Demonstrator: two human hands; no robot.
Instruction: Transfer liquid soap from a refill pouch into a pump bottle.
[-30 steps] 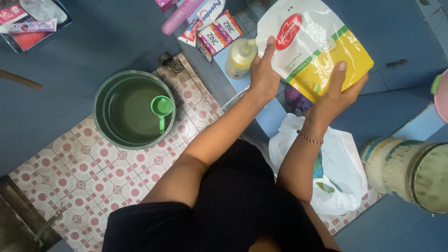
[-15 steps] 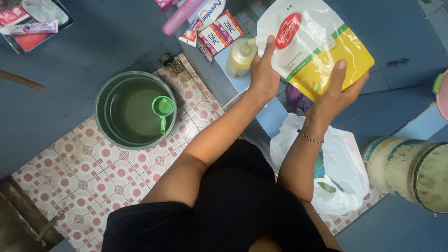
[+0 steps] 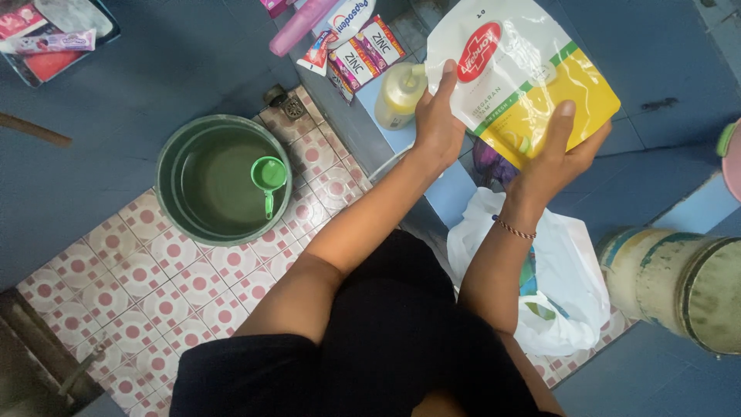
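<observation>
- The left hand [image 3: 437,123] grips the near edge of a glossy refill pouch [image 3: 519,73], thumb laid flat along its white upper half; the right hand [image 3: 557,158] cups the yellow lower corner, fingers [image 3: 566,116] pressed on its face.
- The pouch is held in the air above the blue ledge [image 3: 451,193], tilted, with its top corner close against the mouth of a pale yellow plastic bottle [image 3: 399,95] that stands upright on the ledge.
- How far along: the pouch looks full and plump, so little or nothing seems to have gone out of it. Whether its spout is already open I cannot tell, since the left hand hides that corner.
- Materials: the pouch is soft, shiny film in white, green and yellow with a red oval mark; the bottle is translucent and rounded.
- Behind the bottle lie flat sachets [image 3: 363,54] and a pink tube [image 3: 297,28].
- Below the arms sits a crumpled white plastic bag [image 3: 567,266].
- On the patterned floor tiles [image 3: 139,286], a round green bucket [image 3: 222,179] holds water with a small green dipper [image 3: 268,179] in it.
</observation>
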